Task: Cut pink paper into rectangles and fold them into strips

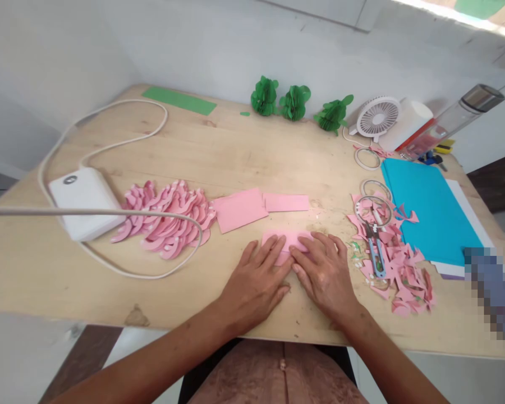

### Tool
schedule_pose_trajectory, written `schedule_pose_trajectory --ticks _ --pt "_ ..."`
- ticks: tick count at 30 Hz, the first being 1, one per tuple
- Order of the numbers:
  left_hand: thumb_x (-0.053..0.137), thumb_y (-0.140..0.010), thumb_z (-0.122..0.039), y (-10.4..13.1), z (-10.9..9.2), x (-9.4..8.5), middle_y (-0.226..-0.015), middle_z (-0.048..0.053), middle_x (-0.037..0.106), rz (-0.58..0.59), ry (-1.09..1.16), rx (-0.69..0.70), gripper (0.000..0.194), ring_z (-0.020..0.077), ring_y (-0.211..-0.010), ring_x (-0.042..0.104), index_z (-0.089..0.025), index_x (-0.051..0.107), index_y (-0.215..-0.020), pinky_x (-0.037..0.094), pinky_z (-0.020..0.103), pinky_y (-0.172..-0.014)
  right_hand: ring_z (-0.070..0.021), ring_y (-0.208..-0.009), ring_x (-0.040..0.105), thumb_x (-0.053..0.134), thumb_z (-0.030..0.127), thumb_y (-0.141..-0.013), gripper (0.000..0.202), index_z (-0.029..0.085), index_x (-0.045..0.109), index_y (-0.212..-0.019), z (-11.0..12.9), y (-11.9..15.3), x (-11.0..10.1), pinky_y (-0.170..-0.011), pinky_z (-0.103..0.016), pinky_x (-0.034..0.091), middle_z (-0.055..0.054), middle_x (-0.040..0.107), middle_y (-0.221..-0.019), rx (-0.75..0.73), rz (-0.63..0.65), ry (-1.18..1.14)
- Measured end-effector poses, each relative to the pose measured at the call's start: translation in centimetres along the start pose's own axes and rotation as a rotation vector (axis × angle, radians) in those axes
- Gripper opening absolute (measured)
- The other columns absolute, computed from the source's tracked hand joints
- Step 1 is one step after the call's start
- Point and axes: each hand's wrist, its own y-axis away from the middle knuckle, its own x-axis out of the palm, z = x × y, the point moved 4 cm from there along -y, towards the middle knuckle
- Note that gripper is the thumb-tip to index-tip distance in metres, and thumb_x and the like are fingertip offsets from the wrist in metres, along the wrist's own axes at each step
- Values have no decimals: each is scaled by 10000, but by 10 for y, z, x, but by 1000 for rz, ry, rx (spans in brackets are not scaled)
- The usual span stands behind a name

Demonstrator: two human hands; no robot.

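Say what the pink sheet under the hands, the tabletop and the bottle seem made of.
Pink sheet: matte paper or thin card, with crisp edges.
Tabletop: dull wood or wood-look laminate, showing grain.
Bottle: see-through, glossy glass or plastic; its shiny cap looks metallic.

Fan (377,119): white, standing.
Bottle (453,124): clear, right of fan.
White device (84,193): corded, well left of fan.
Green clusters (294,104): three, left of fan.

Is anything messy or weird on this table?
Yes: pink scraps lie scattered right of the right hand, with a blue-handled cutting tool among them. A pale cable also loops untidily across the pink petals.
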Motion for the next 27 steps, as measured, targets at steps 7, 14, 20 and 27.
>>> schedule_pose_trajectory --ticks 7,14,20,27 --pt "461 -922 -426 3 0 0 -1486 131 391 -42 -40 -9 543 260 -1385 327 -123 449 -1372 258 463 -1118 -282 -1184 474 554 306 -915 240 237 672 -1112 0 1 0 -1027 -498 292 -62 637 -1202 -18 -17 18" --pt "418 -940 -435 3 -1 2 -1498 135 366 -25 -68 1 543 262 -1394 313 -122 444 -1383 237 465 -1127 -280 -1208 452 570 290 -904 257 238 661 -1138 0 4 1 -1031 -497 285 -67 625 -1216 -53 -12 64" --pt "420 -937 -441 4 -1 3 -1506 139 350 -8 -90 6 554 269 -1400 299 -118 435 -1387 245 473 -1120 -286 -1220 437 550 300 -918 281 234 637 -1177 1 5 -1 -1044 -495 271 -70 612 -1244 -84 0 122" --pt "430 -934 -441 4 -1 4 -1507 141 349 0 -106 13 544 274 -1406 286 -121 453 -1373 244 477 -1120 -291 -1239 418 566 293 -911 259 240 639 -1154 -14 19 -9 -1047 -499 253 -58 621 -1241 -83 -13 193"
